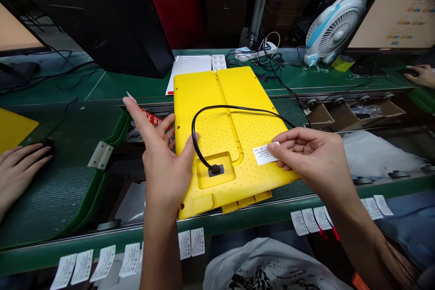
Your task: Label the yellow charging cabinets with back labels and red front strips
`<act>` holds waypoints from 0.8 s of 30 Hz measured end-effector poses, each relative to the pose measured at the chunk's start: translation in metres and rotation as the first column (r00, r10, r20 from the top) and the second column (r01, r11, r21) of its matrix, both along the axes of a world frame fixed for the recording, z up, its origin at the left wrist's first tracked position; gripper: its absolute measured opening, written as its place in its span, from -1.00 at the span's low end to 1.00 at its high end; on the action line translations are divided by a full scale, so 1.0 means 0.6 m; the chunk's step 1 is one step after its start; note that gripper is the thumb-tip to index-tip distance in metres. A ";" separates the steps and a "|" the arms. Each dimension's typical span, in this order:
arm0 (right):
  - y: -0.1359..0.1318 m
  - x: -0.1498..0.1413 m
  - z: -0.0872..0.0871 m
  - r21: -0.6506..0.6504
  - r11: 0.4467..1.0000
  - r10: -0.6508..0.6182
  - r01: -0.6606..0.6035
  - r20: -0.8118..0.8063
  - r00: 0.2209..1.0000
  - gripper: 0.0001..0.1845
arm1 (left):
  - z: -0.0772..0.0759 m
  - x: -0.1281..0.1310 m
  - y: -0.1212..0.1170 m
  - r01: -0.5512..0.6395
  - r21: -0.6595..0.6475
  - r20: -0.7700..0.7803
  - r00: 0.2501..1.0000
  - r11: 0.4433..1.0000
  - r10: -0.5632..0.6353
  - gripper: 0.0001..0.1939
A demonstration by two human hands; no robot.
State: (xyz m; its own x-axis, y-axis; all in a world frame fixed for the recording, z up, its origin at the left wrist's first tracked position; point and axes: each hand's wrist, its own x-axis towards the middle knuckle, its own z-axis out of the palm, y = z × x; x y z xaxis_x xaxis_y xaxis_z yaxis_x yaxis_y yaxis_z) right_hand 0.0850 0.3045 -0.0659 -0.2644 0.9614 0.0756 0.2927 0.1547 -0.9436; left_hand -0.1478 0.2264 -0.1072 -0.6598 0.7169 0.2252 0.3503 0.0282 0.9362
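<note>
A yellow plastic panel (204, 95), dimpled on its upper face, lies slanted before me on the conveyor. A black cable (195, 129) rises from a square recess near its front and loops across to the right. My left hand (163, 158) grips the panel's left edge, thumb over the top and several fingers against the side. Its index finger points up, with a small white piece at the tip that I cannot make out. Between thumb and fingers, my right hand (306, 154) pinches a printed white label (263, 154) at the panel's right front; full contact with the surface is unclear.
Printed labels (103, 263) hang along the front rail (238, 222). Another person's hand (25, 170) rests at left, and one more (423, 74) at far right. Behind stand a white fan (336, 29), a power strip (254, 52) with tangled cords, and a black monitor (102, 18).
</note>
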 end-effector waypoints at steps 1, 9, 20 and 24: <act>0.000 0.000 0.000 0.002 1.000 0.004 -0.004 0.001 1.000 -0.69 | 0.001 0.000 0.000 -0.004 -0.008 0.001 1.000 1.000 0.004 0.27; 0.002 0.002 -0.003 0.022 1.000 0.019 -0.019 0.005 1.000 -0.62 | 0.000 0.000 0.000 -0.001 0.006 -0.004 1.000 1.000 0.001 0.29; 0.005 -0.003 0.006 0.051 0.995 0.077 -0.084 0.123 0.989 -0.79 | 0.006 0.004 -0.001 -0.012 -0.028 -0.004 1.000 1.000 0.012 0.23; 0.010 -0.004 0.029 0.136 0.975 0.121 -0.175 0.333 0.935 -0.88 | 0.008 0.005 -0.001 -0.019 -0.035 -0.015 1.000 0.999 0.019 0.23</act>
State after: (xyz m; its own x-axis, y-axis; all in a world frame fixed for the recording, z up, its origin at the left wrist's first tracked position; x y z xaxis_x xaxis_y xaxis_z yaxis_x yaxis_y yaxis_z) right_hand 0.0823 0.3106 -0.0482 -0.4386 0.8916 0.1127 0.5379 0.3610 -0.7618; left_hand -0.1446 0.2259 -0.1021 -0.6700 0.7119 0.2103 0.3633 0.0674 0.9292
